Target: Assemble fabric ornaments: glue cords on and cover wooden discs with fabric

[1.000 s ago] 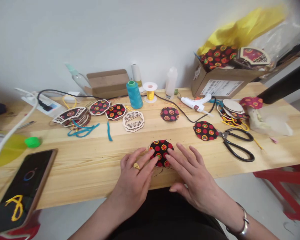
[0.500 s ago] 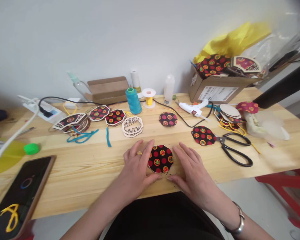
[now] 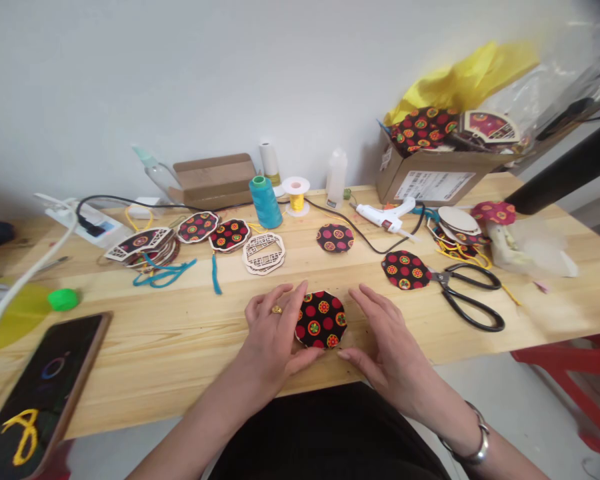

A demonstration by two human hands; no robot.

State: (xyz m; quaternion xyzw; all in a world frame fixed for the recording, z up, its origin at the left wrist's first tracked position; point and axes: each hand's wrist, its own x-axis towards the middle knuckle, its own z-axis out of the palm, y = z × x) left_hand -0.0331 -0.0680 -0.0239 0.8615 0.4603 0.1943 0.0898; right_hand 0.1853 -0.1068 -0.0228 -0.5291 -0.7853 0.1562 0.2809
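Note:
A fabric-covered disc (image 3: 321,320), black with red dots and flower rounds and a pale rim, lies flat on the wooden table before me. My left hand (image 3: 275,330) curves around its left side, forefinger and thumb at the edge, fingers stretched out. My right hand (image 3: 383,333) rests on the right, open, thumb and forefinger apart, with a small gap to the disc. Scissors (image 3: 473,293) with black handles lie to the right, their blades largely covered by a patterned fabric piece (image 3: 407,270). Beyond the disc are another fabric oval (image 3: 335,238) and a wooden openwork frame (image 3: 264,253).
Along the back stand a blue thread cone (image 3: 266,203), a yellow thread spool (image 3: 297,198), a white glue gun (image 3: 387,215) and a filled cardboard box (image 3: 430,177). Finished fabric ornaments (image 3: 199,227) lie left. A phone (image 3: 47,387) is at the near left; a red stool (image 3: 575,380) stands right.
My right hand has shifted slightly away from the disc, widening the gap. Dark bits seen by the disc's lower edge no longer show. My left hand stays at its edge.

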